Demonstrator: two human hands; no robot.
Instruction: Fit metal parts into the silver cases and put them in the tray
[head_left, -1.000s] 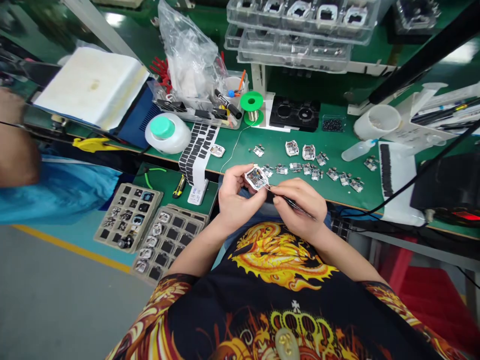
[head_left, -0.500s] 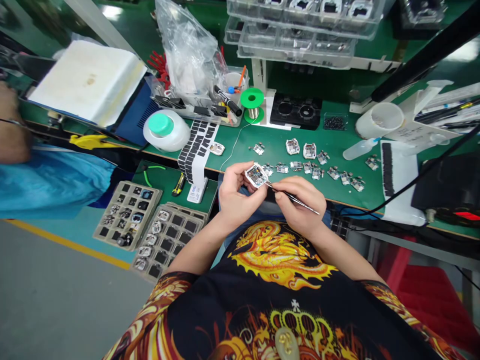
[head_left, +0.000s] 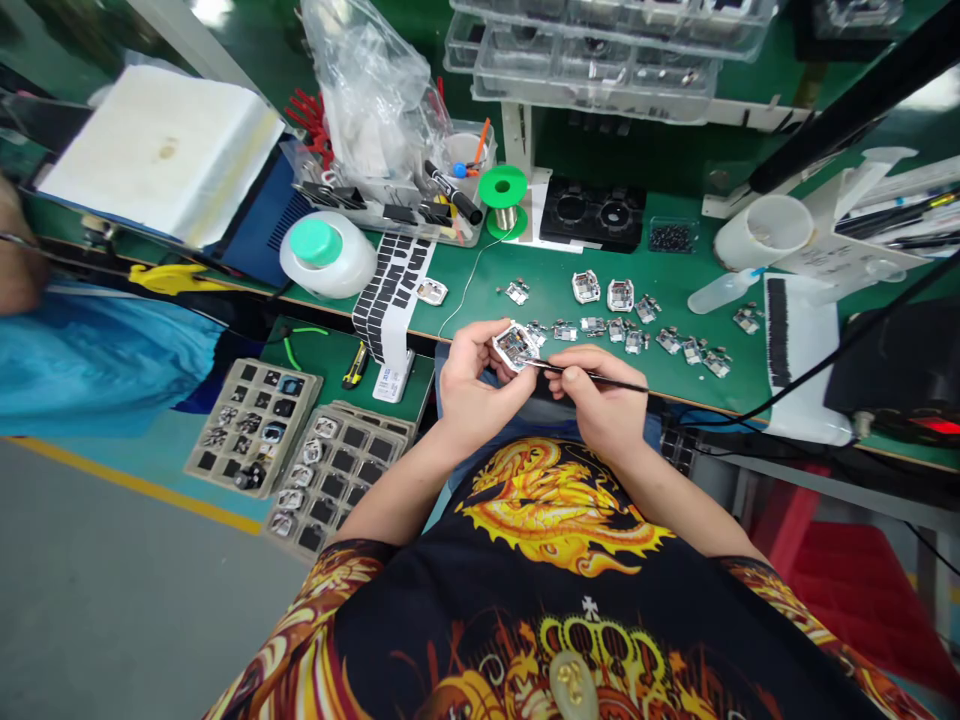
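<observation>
Between the thumb and fingers of my left hand (head_left: 480, 385) is a white watch case (head_left: 515, 346) with a circuit board and small parts inside, its open side facing up. My right hand (head_left: 604, 395) is closed around dark, slim tweezers (head_left: 611, 381). Their tip rests at the lower right edge of the case. Just beyond my hands, several small circuit boards (head_left: 592, 326) lie on the green bench mat. Two more white cases with boards in them, one of them this watch case (head_left: 586, 287), sit behind those.
A solder spool (head_left: 504, 200), a white bottle with a green cap (head_left: 327, 255) and a clear dropper bottle (head_left: 720, 292) stand on the bench. Parts trays (head_left: 330, 480) lie lower left. A black cable (head_left: 825, 360) crosses at right. Another person's arm (head_left: 19, 250) shows far left.
The tweezers in my right hand have swung to a flatter angle, and the right-hand fingers have shifted around them. The left hand keeps the watch case in nearly the same place.
</observation>
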